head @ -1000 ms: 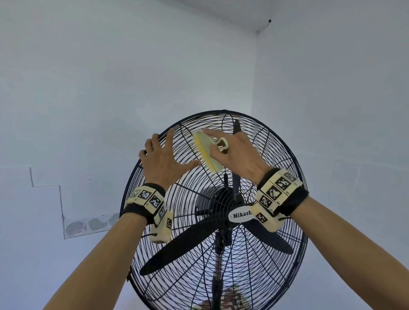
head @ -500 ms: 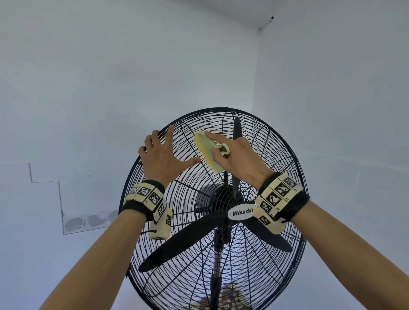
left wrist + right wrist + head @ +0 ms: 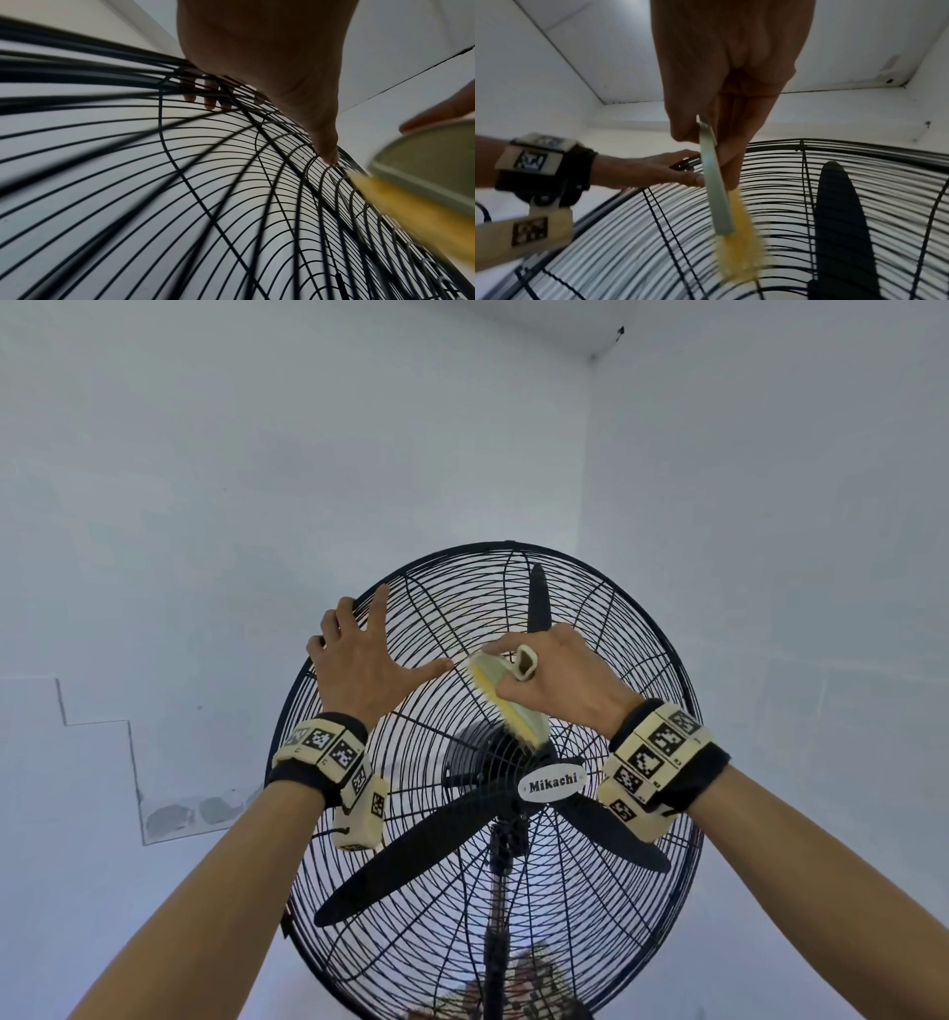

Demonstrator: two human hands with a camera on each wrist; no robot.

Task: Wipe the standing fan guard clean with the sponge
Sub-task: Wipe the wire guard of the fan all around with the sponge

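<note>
Soft, even daylight fills the room, with no glare and only faint shadows on the pale walls point(image 3: 205, 505). The head view is sharp but bends outward at its edges. Both wrist views are dimmer and backlit, with nearby guard wires point(image 3: 77, 67) and yellow bristles point(image 3: 741, 251) blurred.

Readable text, one item: brand name "Mikachi", dark letters on a white oval badge point(image 3: 552, 785) fixed at the centre of the black wire fan guard point(image 3: 637, 629), head view. Square black-and-white coded markers on the wrist bands point(image 3: 660, 752): patterns only, small characters beside them too small to read. Both wrist views: no legible text
</note>
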